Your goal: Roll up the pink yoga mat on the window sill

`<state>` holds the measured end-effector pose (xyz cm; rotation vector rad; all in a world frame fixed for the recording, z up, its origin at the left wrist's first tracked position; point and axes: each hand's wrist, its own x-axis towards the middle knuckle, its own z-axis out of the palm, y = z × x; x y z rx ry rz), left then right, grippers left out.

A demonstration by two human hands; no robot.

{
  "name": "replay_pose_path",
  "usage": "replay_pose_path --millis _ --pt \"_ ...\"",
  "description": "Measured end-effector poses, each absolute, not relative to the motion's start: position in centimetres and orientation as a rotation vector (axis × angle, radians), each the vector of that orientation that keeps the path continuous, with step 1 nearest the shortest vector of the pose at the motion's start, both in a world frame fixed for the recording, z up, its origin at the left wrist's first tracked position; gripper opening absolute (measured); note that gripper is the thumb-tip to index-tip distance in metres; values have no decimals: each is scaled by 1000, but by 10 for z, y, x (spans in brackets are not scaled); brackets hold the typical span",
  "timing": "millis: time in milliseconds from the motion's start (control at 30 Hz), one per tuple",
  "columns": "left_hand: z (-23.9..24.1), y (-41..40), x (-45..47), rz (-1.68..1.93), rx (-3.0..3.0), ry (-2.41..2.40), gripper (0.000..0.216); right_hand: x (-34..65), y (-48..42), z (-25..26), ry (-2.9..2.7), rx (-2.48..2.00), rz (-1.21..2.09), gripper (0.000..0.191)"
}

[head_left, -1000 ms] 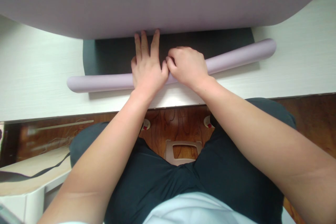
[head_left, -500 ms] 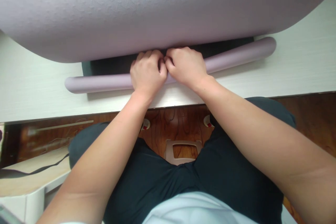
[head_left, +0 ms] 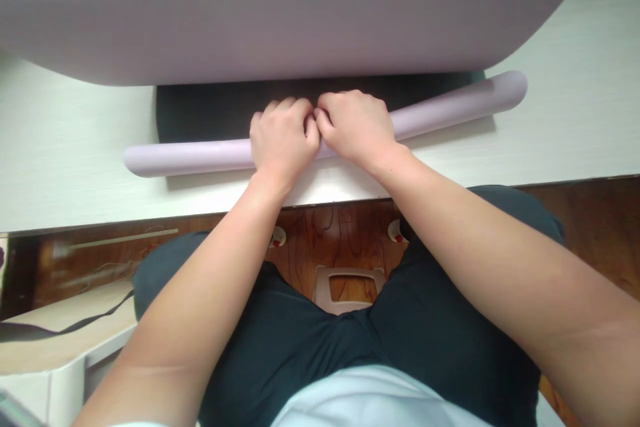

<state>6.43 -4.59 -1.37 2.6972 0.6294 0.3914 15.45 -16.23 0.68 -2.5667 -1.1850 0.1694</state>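
Note:
A lilac mat [head_left: 310, 20] with a textured face, which looks like a yoga mat, lies across the white tabletop. Its near edge is curled into a narrow lilac roll [head_left: 200, 158]. Between this roll and the big bulging part shows a dark strip [head_left: 200, 107]. My left hand [head_left: 284, 133] is closed over the middle of the roll, fingers bent around its far side. Right beside it, my right hand [head_left: 356, 121] grips the same roll, the thumbs close together. The fingertips of both hands are hidden.
The white tabletop [head_left: 65, 147] ends just in front of my knees. Below it are a wooden floor [head_left: 345, 227] and a beige stool-like piece [head_left: 325, 290] between my legs. At lower left stands a pale wooden panel [head_left: 65, 317] with a dark strap [head_left: 65, 330].
The bulging part of the mat has shifted away from my hands, so more of the dark strip shows. My hands and the roll have hardly moved.

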Motion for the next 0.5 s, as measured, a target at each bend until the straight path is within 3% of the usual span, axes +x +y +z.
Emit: replay_pose_path --millis 300,500 --pt "-17 -47 62 438 2741 641 37 156 -161 6 -1170 -2552 199 44" --pt "0 -52 63 534 2833 623 68 155 -162 7 -1184 -2558 177 43"
